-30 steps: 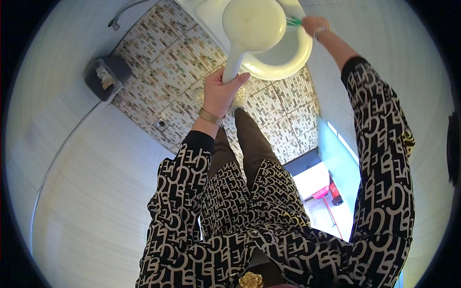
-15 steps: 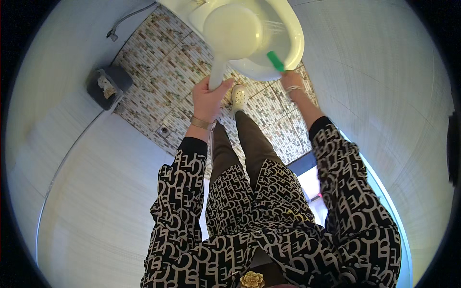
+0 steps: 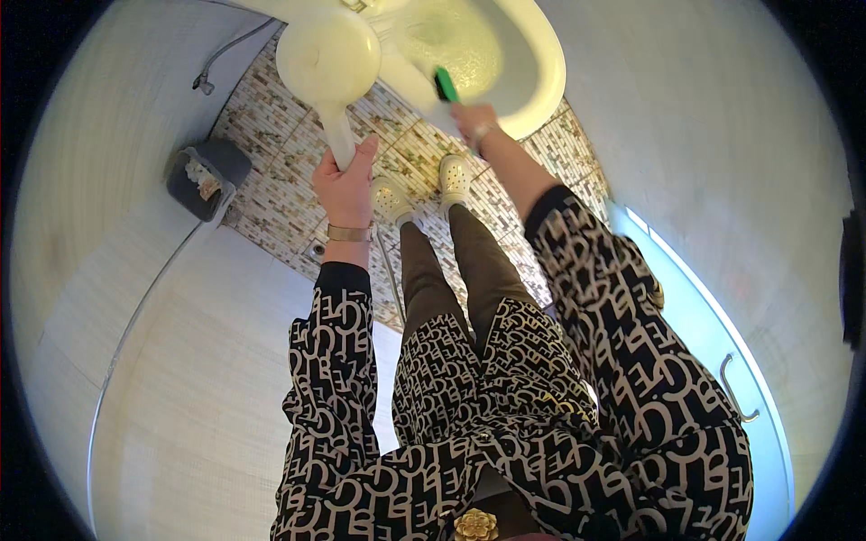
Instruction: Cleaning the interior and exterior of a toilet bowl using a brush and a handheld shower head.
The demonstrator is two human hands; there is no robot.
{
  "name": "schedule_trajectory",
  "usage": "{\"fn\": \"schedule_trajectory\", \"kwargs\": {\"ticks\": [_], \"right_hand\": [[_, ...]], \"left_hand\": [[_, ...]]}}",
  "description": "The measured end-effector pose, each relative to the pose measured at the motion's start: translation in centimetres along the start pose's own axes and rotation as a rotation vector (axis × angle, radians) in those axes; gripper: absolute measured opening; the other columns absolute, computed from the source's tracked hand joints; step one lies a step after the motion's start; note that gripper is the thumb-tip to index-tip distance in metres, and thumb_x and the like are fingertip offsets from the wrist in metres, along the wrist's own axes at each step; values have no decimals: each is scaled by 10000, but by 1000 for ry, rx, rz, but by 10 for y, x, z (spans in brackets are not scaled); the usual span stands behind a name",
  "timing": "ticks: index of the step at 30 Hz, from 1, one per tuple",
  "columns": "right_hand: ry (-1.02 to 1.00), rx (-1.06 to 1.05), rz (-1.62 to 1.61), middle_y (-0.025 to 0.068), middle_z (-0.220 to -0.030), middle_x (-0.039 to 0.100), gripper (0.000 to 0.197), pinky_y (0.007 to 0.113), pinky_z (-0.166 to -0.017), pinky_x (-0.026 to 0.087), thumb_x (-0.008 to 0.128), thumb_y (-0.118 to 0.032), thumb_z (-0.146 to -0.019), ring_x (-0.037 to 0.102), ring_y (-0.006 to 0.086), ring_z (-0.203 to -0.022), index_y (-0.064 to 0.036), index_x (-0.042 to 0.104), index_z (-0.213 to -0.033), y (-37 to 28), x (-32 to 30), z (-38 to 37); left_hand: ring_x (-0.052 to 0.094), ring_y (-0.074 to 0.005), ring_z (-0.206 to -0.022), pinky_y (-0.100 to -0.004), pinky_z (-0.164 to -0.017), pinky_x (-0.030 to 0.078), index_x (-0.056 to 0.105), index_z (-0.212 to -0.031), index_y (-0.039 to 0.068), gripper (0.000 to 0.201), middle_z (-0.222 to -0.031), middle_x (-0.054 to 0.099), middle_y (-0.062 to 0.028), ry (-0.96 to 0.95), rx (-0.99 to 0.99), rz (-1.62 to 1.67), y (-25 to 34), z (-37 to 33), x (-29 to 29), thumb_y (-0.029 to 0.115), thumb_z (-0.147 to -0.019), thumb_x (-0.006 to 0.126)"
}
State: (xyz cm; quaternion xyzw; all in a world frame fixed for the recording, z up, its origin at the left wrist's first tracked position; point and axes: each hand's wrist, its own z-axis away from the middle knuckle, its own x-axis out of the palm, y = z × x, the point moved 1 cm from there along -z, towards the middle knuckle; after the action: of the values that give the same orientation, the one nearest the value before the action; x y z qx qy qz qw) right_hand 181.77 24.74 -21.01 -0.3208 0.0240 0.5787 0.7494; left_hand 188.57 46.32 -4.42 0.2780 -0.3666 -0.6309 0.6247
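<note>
My left hand (image 3: 345,192) is closed around the handle of a white water dipper (image 3: 328,56), its round bowl held out to the left of the washbasin. In my right hand (image 3: 475,120) is a small green brush (image 3: 446,83) with a dark side, held over the near left rim of the basin. The right fingers are slightly blurred. The pale washbasin (image 3: 539,54) has rippling water (image 3: 451,45) in it. Part of a tap (image 3: 355,5) shows at the top edge.
A grey bin (image 3: 236,162) with crumpled paper hangs or stands by the left wall. A shower hose with a nozzle (image 3: 204,86) is above it. Patterned tiles cover the floor (image 3: 271,135), with a drain (image 3: 316,251). At right is a light blue door (image 3: 690,311) with a handle (image 3: 735,389).
The dipper has moved left, from over the basin to beside it. The brush has moved left and away from me. Water in the basin now shows ripples. The door at right is more visible.
</note>
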Motion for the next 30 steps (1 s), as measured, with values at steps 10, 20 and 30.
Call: {"fn": "schedule_trajectory", "kwargs": {"ticks": [10, 20, 30], "right_hand": [[-144, 74, -217, 83, -475, 499, 310, 349, -399, 361, 537, -194, -831, 465, 200, -396, -42, 541, -561, -81, 34, 17], [249, 19, -773, 172, -834, 652, 326, 382, -634, 470, 462, -241, -913, 639, 242, -771, 47, 597, -990, -212, 36, -21], [293, -611, 226, 216, -899, 643, 392, 441, -808, 470, 493, -395, -869, 612, 382, -877, -50, 655, -958, -113, 63, -6]], "left_hand": [[386, -29, -475, -199, -434, 287, 539, -694, 78, 221, -566, 471, 49, 36, 41, 50, 6, 1, 0, 105, -776, 743], [368, -30, -437, -201, -412, 269, 554, -706, 90, 207, -554, 481, 46, 90, 92, -17, 10, 10, -32, 136, -778, 742], [399, -16, -505, -183, -461, 307, 564, -703, 66, 205, -578, 483, 63, 61, 162, 87, 32, 2, 6, 102, -761, 757]]}}
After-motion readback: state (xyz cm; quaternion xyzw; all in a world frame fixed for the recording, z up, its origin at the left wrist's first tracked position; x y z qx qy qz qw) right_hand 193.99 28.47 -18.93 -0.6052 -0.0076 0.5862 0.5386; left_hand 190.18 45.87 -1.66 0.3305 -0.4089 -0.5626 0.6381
